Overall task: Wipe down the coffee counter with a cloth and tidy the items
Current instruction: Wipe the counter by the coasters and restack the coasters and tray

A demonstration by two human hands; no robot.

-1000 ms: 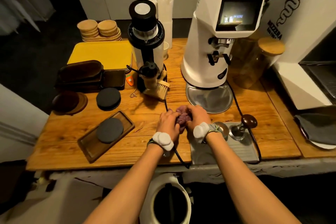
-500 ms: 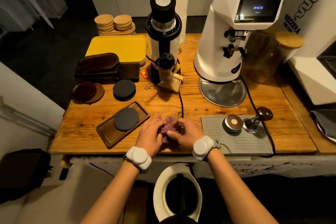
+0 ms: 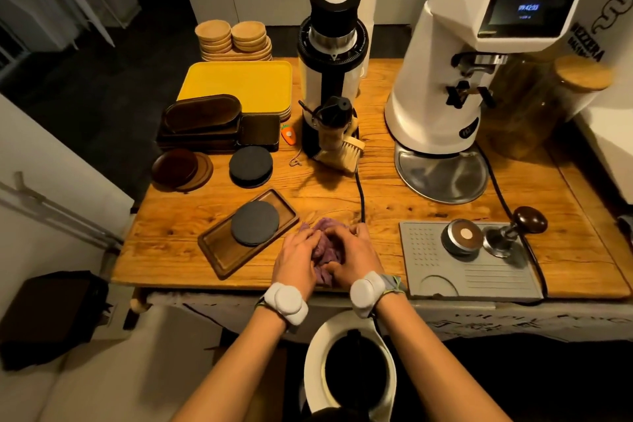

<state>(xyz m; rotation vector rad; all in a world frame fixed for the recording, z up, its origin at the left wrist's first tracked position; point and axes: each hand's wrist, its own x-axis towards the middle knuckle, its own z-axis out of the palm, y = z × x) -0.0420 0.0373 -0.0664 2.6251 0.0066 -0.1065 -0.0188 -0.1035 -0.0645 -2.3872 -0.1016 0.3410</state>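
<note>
crumpled purple cloth: lay bunched at counter's near edge, long axis 12-to-6, clasped between left hand at its 9 o'clock and right hand at 3; both equally near.

Warm, dim light fell from above; the wooden counter glowed amber beyond the fingers. The white grinder glared slightly. Edges bowed with wide-angle distortion, and the corners sank into soft, murky darkness.
</note>
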